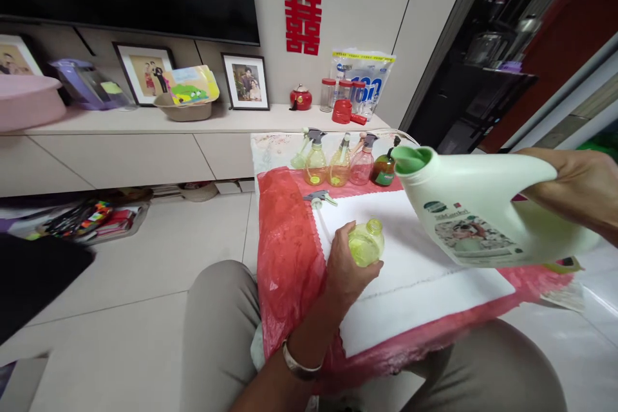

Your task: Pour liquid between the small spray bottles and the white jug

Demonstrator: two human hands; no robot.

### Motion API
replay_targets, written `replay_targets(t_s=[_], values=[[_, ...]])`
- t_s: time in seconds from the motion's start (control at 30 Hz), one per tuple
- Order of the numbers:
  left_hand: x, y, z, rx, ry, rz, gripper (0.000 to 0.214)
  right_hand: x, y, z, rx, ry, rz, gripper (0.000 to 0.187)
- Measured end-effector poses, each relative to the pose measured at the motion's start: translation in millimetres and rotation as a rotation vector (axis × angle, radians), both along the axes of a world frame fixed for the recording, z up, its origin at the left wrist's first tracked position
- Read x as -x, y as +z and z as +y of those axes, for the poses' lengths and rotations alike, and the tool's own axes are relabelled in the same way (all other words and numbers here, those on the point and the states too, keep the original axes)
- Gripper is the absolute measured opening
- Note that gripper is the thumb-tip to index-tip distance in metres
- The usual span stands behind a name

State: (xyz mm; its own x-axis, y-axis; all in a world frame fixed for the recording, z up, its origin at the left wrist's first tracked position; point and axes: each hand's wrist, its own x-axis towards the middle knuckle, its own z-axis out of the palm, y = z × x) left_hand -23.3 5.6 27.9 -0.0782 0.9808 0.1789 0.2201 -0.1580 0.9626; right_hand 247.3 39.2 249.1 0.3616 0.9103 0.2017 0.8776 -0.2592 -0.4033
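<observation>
My left hand (345, 270) is closed round a see-through yellow-green spray bottle (365, 246) with its top off, tilted a little over the white sheet (410, 299). My right hand (579, 183) grips the handle of a large pale green jug (468, 206) with a printed label. The jug is tipped to the left, its wide open mouth above and right of the bottle's neck, apart from it. No stream shows between them. A loose grey and pale green spray head (321, 199) lies at the sheet's far left corner, near the bottle.
Behind the sheet stand a yellow spray bottle (315, 164), a pink spray bottle (362, 166) and a brown pump bottle (385, 168). Red plastic (284, 238) covers the small table. A long cabinet (145, 158) with picture frames runs along the wall.
</observation>
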Motion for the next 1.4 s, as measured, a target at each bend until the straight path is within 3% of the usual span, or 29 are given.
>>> replay_targets(t_s=[0.2,0.3,0.43,0.63,0.83,0.93,1.07,1.23,1.33,1.4], values=[[-0.4,-1.8,0.5,-0.006,-0.079,0.021,0.086,16.9,-22.8,17.0,-0.303,-0.144,0.307,0.025],[-1.3,-0.6,0.1,0.026,-0.099,0.021,0.085,29.8,-43.2,32.3,-0.395,-0.119,0.420,0.014],[-0.9,3.7,-2.1,0.100,-0.119,0.007,0.085,47.6,-78.5,56.6,-0.488,-0.052,0.552,0.015],[1.6,10.5,-4.0,0.210,-0.150,0.005,0.090,58.3,-135.1,92.8,-0.550,0.028,0.695,0.010],[-1.4,2.1,-0.3,0.206,-0.129,0.017,0.093,64.9,-170.2,108.5,-0.496,0.123,0.741,0.029],[-1.8,-0.9,0.5,0.201,-0.113,0.016,0.092,68.0,-172.5,105.4,-0.447,0.161,0.722,0.031],[0.9,6.7,-1.9,0.220,-0.134,0.015,0.089,65.7,-158.2,93.5,-0.340,0.231,0.648,0.024],[2.4,16.5,-3.4,0.240,-0.143,0.009,0.089,44.9,-130.0,67.6,-0.114,0.359,0.489,0.064],[1.9,15.6,-3.0,0.240,-0.138,0.013,0.091,35.9,-111.8,41.4,-0.156,0.276,0.320,0.084],[2.0,13.7,-2.9,0.239,-0.141,0.010,0.093,41.2,-96.8,19.3,-0.299,0.219,0.106,0.076]])
